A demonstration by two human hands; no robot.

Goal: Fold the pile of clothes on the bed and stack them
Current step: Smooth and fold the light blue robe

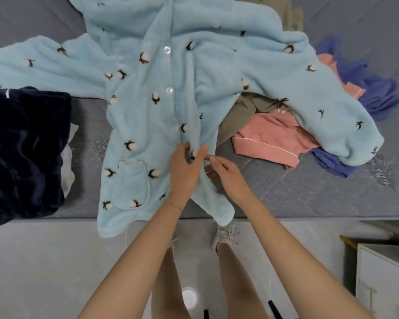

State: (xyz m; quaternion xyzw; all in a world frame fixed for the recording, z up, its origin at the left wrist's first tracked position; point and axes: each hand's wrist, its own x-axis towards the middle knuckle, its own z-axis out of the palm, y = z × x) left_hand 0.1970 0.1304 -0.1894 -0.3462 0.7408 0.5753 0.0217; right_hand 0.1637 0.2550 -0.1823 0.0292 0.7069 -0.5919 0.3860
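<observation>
While left hand (pixel 184 172), right hand (pixel 227 174) pinch lower front, robe (pixel 148 88) spreads beyond.

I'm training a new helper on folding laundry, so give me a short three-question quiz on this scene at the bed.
1. True or false: the blue robe is already folded.
2. Which garment lies at the left side of the bed? A) pink B) navy C) purple
3. Where on the robe do the left hand and right hand meet?
Key: 1 false, it lies spread out. 2 B, the navy garment. 3 At the front opening, below the buttons.
</observation>
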